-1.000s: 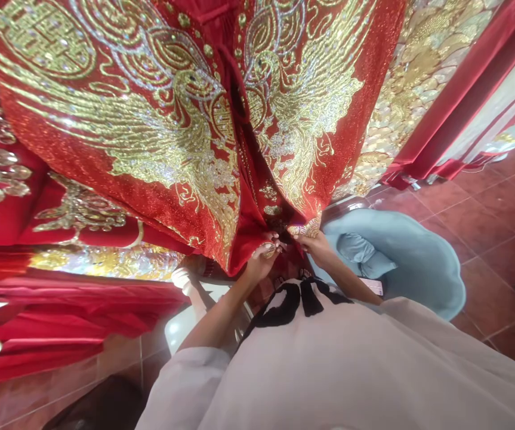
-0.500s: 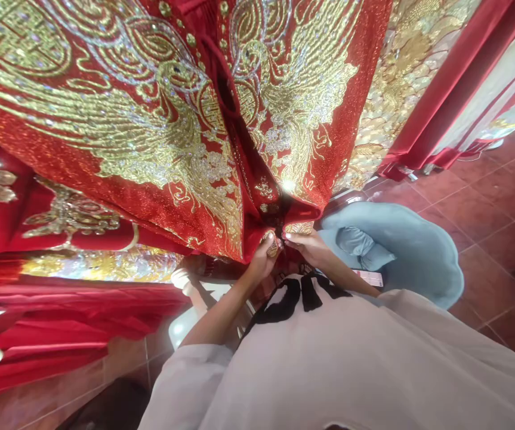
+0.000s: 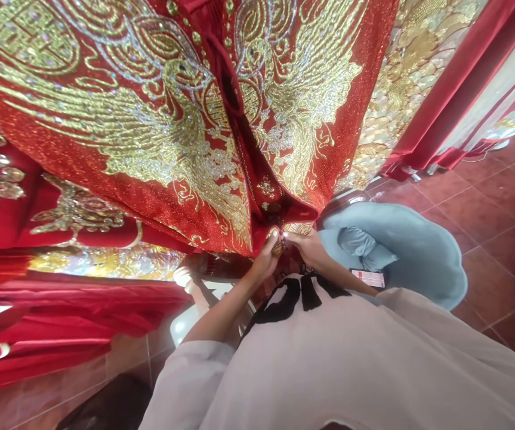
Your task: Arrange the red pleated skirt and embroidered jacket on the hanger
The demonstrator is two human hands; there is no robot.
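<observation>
A red jacket [image 3: 172, 137] with gold embroidered birds and sparkling stones hangs before me, its front parted in the middle. My left hand [image 3: 265, 257] is closed, its thumb and fingers pinching a gold-patterned edge [image 3: 276, 241] low at the opening. Beside it my right hand [image 3: 307, 246] pinches the other gold-patterned edge [image 3: 299, 229], thumb on top. The two thumb tips are almost touching. Fingers under the cloth are hidden. A dark red tassel loop [image 3: 230, 89] hangs down the jacket's opening.
To the right stands a pale blue tub chair [image 3: 427, 251] with a cushion [image 3: 369, 248] and a phone-like card [image 3: 368, 278]. More red and gold garments [image 3: 78, 209] hang at left, and a gold sequinned one [image 3: 400, 89] at right. Reddish tiles [image 3: 499, 239] cover the floor.
My hands have brought the two gold-patterned edges closer together, narrowing the dark gap between them. The view has shifted slightly, so the jacket appears a little further right.
</observation>
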